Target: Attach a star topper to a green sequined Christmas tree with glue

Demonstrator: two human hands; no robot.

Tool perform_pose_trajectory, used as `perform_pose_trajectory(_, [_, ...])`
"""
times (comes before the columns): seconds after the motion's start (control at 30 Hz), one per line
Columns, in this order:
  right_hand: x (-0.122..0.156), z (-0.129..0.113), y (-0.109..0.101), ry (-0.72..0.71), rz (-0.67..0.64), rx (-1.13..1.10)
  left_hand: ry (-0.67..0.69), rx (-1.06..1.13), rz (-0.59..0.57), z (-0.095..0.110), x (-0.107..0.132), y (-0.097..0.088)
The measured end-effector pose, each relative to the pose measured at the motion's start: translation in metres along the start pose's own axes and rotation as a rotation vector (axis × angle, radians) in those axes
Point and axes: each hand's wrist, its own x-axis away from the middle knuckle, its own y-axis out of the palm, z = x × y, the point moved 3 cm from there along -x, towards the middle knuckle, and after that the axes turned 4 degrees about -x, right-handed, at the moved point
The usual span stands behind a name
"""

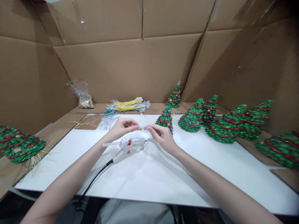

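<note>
**Fingertip work on two tiny pieces**

The person's left hand (125, 125) pinches a tan piece (140, 128), and the right hand (163, 136) pinches a silvery piece (145, 127), both raised over the middle of the white surface (175, 183). The pieces sit end to end; whether they touch or are joined is too small to tell. The glue gun (133, 143) is just on the near side of the hands, with a tree (164, 117) beyond the right one. The step in hand looks like aligning the pieces; the next move seems to call for steady fingertips and light pressure.
</note>
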Motion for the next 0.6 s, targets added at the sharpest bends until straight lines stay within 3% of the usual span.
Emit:
perform_pose_trajectory(0.37, [0.001, 0.008, 0.006, 0.014, -0.024, -0.012, -0.004, -0.039, 0.05, -0.016, -0.001, 0.005])
perform_pose_trajectory(0.6, [0.001, 0.005, 0.008, 0.031, 0.007, -0.097, 0.016, -0.048, 0.09, -0.016, -0.001, 0.005])
